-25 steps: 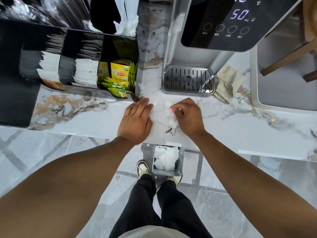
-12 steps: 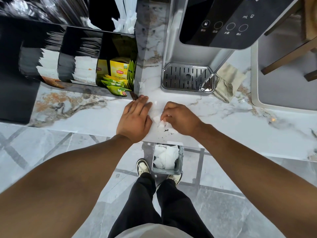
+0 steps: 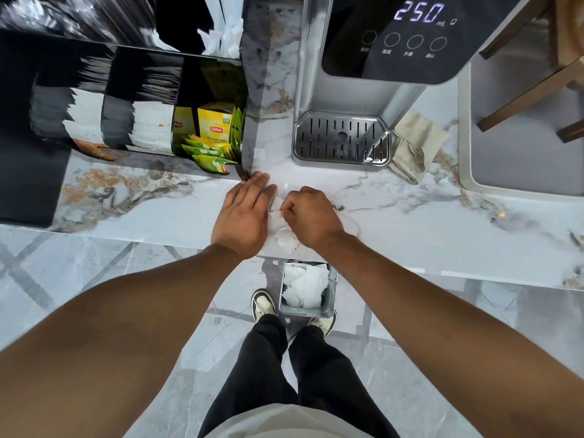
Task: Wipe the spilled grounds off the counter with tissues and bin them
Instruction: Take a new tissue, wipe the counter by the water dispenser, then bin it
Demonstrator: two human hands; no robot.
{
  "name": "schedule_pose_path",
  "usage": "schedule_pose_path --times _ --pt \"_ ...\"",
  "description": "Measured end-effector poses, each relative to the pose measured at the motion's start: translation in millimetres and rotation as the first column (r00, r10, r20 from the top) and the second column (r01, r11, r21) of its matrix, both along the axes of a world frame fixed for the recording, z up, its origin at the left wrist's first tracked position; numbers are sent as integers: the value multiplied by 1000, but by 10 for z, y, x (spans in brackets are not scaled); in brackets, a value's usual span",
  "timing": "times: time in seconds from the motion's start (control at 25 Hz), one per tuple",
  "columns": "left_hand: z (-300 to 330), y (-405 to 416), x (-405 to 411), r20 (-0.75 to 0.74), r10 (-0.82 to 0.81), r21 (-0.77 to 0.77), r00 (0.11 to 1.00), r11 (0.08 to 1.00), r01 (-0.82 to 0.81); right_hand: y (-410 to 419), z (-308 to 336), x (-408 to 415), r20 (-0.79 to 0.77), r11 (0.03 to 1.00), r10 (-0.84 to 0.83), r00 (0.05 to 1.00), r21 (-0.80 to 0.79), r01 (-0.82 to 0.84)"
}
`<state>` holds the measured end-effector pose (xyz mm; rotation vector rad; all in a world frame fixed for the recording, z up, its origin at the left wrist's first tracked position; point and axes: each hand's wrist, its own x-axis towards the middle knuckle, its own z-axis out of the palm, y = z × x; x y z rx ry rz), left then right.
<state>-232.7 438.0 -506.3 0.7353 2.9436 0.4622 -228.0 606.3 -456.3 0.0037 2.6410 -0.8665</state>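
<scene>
Both hands sit at the centre of the frame, right at the front edge of the marble counter (image 3: 132,213). The left hand (image 3: 245,214) lies flat, fingers together and holding nothing, its side against the white tissue (image 3: 281,227). The right hand (image 3: 311,216) is curled into a fist, pinching the tissue's top; the tissue lies between the two hands and reaches almost to the counter lip. Directly below the edge, lower centre, stands the small metal bin (image 3: 308,306) on the floor, already holding crumpled tissues, between the person's shoes. The tea-bag organiser (image 3: 94,99) crowds the upper left, the water dispenser (image 3: 347,90) the upper centre; bare counter stretches right.
</scene>
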Motion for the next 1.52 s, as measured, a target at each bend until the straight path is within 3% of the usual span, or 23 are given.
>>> schedule_pose_path --times 0.2,0.44,0.6,0.68,0.8,1.04,1.12,1.36,1.52 --pt "29 -9 -6 36 -32 -3 999 999 33 -251 -33 141 -38 996 -56 998 62 59" --pt "31 4 7 15 -18 6 1000 1000 18 -27 -97 583 40 989 128 991 62 -130" --pt "48 12 9 13 -6 10 1000 1000 6 126 -34 567 51 985 153 987 74 -157" --pt "49 11 14 16 -4 11 1000 1000 3 151 21 430 -14 996 81 997 35 -81" --pt "48 23 9 7 1 14 1000 1000 -1 369 29 35 -124 988 -153 980 4 155" --pt "25 15 5 13 2 6 1000 1000 -2 978 -109 -53 -164 913 -388 907 63 402" --pt "34 16 14 20 4 4 1000 1000 -4 979 -125 63 -168 935 -348 922 16 355" --pt "48 19 19 25 3 4 1000 1000 -3 740 -90 514 -55 995 36 998 -86 -40" --pt "65 25 11 31 6 3 1000 1000 -6 785 -106 142 -184 990 -142 973 -43 136"
